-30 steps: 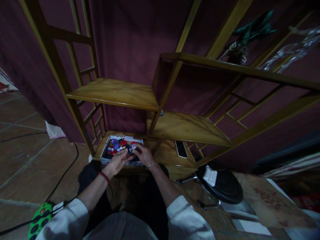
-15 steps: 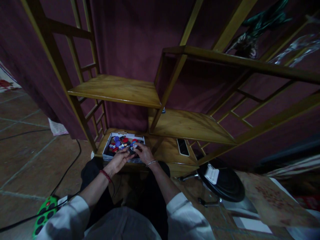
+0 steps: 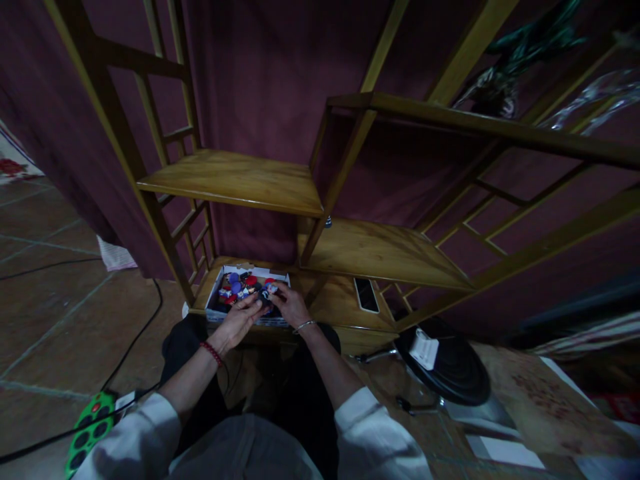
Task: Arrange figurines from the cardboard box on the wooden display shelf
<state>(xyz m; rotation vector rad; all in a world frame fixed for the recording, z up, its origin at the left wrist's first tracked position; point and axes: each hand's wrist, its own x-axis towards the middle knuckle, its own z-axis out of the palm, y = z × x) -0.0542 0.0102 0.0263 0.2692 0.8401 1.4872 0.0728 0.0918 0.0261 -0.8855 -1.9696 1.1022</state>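
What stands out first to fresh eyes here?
Probably the shallow white box of red and blue pieces on the low shelf, with both hands, left and right, meeting over it around a small dark item. Next, the bright green power strip on the floor, lower left.

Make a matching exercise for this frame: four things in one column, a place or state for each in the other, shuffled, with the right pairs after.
Things
1. Phone
2. Shallow box
3. Green object with dark round spots
4. Red bracelet

Places and states
A. Around the wrist of the left hand
B. On the tiled floor
C. Lying on the bottom shelf, to the right of both hands
D. Holding small red and blue pieces

Right pairs: 1-C, 2-D, 3-B, 4-A
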